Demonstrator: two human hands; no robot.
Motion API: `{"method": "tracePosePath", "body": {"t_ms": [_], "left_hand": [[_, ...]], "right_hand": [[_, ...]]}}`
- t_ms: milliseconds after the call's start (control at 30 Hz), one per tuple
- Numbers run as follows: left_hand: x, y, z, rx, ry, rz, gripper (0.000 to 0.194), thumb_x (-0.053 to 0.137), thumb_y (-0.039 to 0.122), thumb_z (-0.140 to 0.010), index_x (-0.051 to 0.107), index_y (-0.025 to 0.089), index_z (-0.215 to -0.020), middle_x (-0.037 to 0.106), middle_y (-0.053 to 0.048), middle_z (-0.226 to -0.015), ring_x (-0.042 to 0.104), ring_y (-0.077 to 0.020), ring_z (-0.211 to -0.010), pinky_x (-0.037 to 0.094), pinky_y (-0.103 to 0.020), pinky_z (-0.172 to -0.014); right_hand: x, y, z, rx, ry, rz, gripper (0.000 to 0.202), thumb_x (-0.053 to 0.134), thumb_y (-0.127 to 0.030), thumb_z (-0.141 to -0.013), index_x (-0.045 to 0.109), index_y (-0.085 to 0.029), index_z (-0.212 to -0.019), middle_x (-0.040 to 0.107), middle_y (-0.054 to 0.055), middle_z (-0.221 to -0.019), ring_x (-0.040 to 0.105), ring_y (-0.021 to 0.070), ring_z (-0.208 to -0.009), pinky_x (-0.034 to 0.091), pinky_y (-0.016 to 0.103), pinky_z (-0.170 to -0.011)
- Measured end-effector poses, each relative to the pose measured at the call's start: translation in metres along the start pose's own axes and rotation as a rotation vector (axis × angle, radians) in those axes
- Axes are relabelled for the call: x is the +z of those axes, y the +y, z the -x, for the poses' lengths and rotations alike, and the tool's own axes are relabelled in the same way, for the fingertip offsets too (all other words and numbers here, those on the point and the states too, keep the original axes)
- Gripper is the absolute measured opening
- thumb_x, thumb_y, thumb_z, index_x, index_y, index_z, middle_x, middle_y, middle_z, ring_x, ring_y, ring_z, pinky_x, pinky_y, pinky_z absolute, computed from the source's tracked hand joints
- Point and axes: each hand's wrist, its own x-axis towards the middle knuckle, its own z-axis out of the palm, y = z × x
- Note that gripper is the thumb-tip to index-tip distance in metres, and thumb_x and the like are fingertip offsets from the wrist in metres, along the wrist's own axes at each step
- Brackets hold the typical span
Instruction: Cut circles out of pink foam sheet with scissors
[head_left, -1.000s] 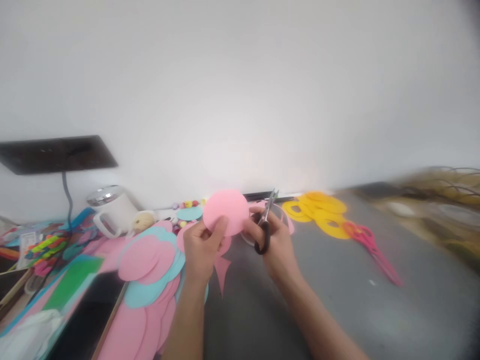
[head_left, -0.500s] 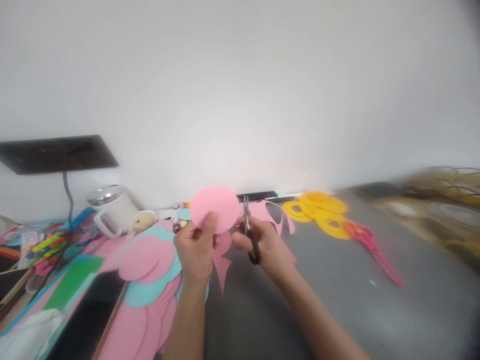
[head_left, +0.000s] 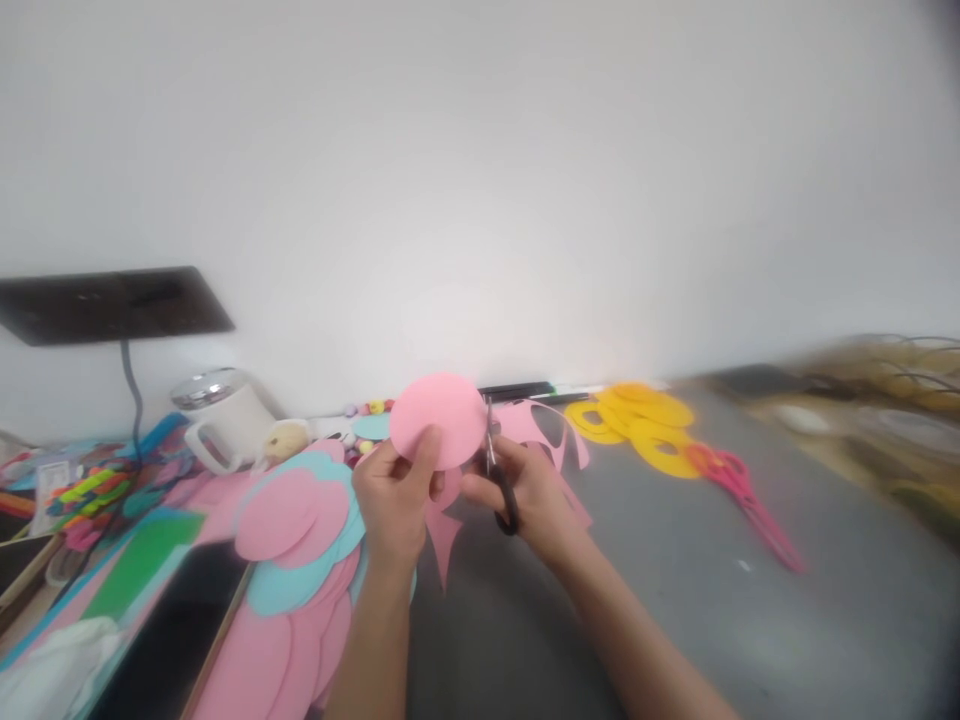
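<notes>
My left hand (head_left: 397, 490) pinches a round pink paper disc (head_left: 439, 420) between thumb and fingers, held up above the table. In my right hand (head_left: 529, 490) is a pair of scissors with black handles (head_left: 504, 495). Their blades point upward and meet the right edge of the disc; whether they are parted I cannot tell. Below the hands lie pink paper scraps (head_left: 444, 540), one tapering to a point. More cut pink offcuts (head_left: 555, 430) lie behind my right hand. To the left spreads a pile of pink and light blue paper discs (head_left: 281, 515).
Yellow paper rings (head_left: 645, 415) and pink scissors (head_left: 742, 490) lie on the grey table (head_left: 675, 600) at right. A white mug with a silver lid (head_left: 225, 420), a dark phone-like slab (head_left: 172, 630) and colourful small items (head_left: 90, 495) crowd the left. A wall rises behind.
The pink disc and my left hand have shifted slightly right, bringing the disc's edge against the scissor blades. My right hand has hardly moved.
</notes>
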Motion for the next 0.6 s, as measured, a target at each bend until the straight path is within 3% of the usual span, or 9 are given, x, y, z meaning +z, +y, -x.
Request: {"method": "tracePosePath", "body": {"t_ms": [267, 600], "left_hand": [[0.0019, 0.0058, 0.0014, -0.019, 0.034, 0.013, 0.036, 0.068, 0.033, -0.07, 0.046, 0.017, -0.045, 0.04, 0.005, -0.037, 0.037, -0.0075, -0.037, 0.031, -0.023, -0.038], [0.0017, 0.0038, 0.0002, -0.035, 0.037, 0.012, 0.039, 0.068, 0.033, -0.071, 0.045, 0.017, -0.044, 0.038, 0.005, -0.035, 0.035, -0.0069, -0.036, 0.03, -0.023, -0.039]], "right_hand": [[0.0012, 0.0003, 0.0014, 0.007, 0.0, -0.013, 0.038, 0.073, -0.05, -0.063, 0.059, -0.016, -0.074, 0.049, -0.002, -0.06, 0.041, 0.0105, -0.055, 0.037, 0.024, -0.05], [0.0025, -0.0046, 0.0013, 0.063, 0.005, -0.034, 0.037, 0.074, -0.048, -0.059, 0.061, -0.016, -0.073, 0.051, -0.003, -0.055, 0.047, 0.0115, -0.05, 0.043, 0.027, -0.052]]}}
